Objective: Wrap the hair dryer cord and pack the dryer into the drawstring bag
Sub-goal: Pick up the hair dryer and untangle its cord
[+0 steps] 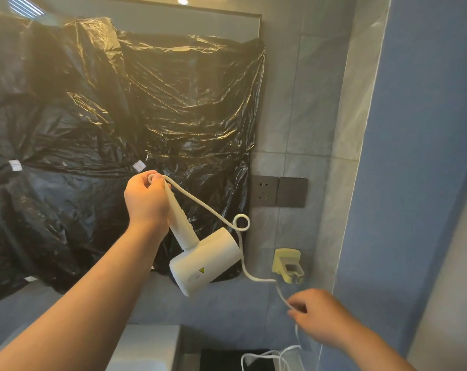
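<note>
Left hand (pixel 146 199) grips the white hair dryer (pixel 204 261) by its handle, held high so the cord (pixel 200 203) hangs free; right hand (pixel 316 315) seemingly pinches the cord lower down.

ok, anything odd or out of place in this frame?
Yes. Crumpled black plastic is taped across the wall mirror, covering most of it. The dryer's cord has a small kink loop near the barrel. The yellowed wall holder sits empty, since the left hand holds the dryer.
</note>
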A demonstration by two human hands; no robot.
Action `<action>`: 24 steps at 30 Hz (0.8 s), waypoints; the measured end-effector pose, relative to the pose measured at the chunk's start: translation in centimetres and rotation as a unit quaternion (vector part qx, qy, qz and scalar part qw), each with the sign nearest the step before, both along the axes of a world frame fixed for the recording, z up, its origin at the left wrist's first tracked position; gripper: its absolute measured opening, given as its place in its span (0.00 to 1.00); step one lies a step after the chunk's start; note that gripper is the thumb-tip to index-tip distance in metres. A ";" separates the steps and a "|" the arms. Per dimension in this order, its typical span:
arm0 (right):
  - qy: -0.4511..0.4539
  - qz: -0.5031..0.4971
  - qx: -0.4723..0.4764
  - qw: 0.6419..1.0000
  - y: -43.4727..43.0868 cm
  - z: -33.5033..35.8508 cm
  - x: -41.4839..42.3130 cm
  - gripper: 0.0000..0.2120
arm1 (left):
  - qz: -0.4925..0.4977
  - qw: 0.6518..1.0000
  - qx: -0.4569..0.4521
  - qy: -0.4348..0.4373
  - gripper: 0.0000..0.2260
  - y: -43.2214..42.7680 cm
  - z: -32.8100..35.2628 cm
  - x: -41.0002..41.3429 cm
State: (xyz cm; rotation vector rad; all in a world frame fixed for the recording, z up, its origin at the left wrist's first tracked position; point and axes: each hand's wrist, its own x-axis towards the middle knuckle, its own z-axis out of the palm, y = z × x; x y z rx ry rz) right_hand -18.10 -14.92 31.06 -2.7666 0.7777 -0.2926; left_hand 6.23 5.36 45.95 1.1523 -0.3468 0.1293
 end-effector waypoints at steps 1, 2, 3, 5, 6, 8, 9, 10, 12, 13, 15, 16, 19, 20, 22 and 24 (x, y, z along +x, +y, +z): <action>-0.006 0.024 0.041 0.999 0.5 0.2 0.5 0.06 | -0.008 1.000 0.005 -0.008 0.05 -0.2 0.0 -0.4; -0.023 0.041 0.085 0.995 1.2 0.6 1.0 0.06 | -0.017 1.000 0.011 -0.016 0.06 -0.3 -0.1 -0.8; -0.059 0.045 0.127 0.989 1.8 1.0 1.7 0.14 | -0.031 0.999 0.016 -0.022 0.07 -0.5 -0.2 -1.2; -0.206 0.036 0.208 0.955 3.0 2.8 3.0 0.20 | -0.057 0.998 0.018 -0.023 0.06 -0.8 -0.2 -1.9; -0.280 0.036 0.249 0.927 3.5 4.0 3.6 0.20 | -0.068 0.997 0.021 -0.021 0.06 -0.9 -0.3 -2.2; -0.364 0.054 0.327 0.871 4.4 6.2 4.8 0.20 | -0.084 0.996 0.031 -0.015 0.07 -1.2 -0.4 -2.8; -0.368 0.068 0.355 0.857 4.8 7.1 5.2 0.20 | -0.094 0.995 0.033 -0.013 0.06 -1.3 -0.5 -3.1; -0.355 0.082 0.363 0.858 5.1 7.9 5.6 0.20 | -0.107 0.994 0.030 -0.011 0.06 -1.4 -0.6 -3.3; -0.293 0.105 0.347 0.885 5.7 8.7 6.3 0.20 | -0.139 0.990 0.018 -0.010 0.05 -1.5 -0.6 -3.7; -0.260 0.114 0.343 0.895 5.9 8.8 6.6 0.20 | -0.154 0.988 0.013 -0.011 0.05 -1.5 -0.6 -3.8; -0.221 0.122 0.357 0.899 5.9 9.0 7.1 0.17 | -0.174 0.985 0.009 -0.015 0.05 -1.4 -0.4 -4.1; -0.213 0.121 0.368 0.897 5.8 9.0 7.2 0.14 | -0.183 0.983 0.012 -0.018 0.05 -1.3 -0.2 -4.2; -0.205 0.120 0.360 0.902 5.5 8.8 6.9 0.09 | -0.199 0.980 0.010 -0.024 0.06 -0.8 0.0 -4.2; -0.218 0.121 0.358 0.900 5.5 8.7 6.7 0.09 | -0.195 0.980 0.014 -0.020 0.06 -0.6 0.0 -4.2; -0.258 0.126 0.344 0.894 5.1 8.3 6.1 0.11 | -0.190 0.982 0.011 -0.015 0.06 -0.4 0.2 -4.0; -0.279 0.137 0.320 0.895 4.7 7.9 5.3 0.14 | -0.178 0.984 0.018 -0.019 0.06 -0.4 0.3 -3.6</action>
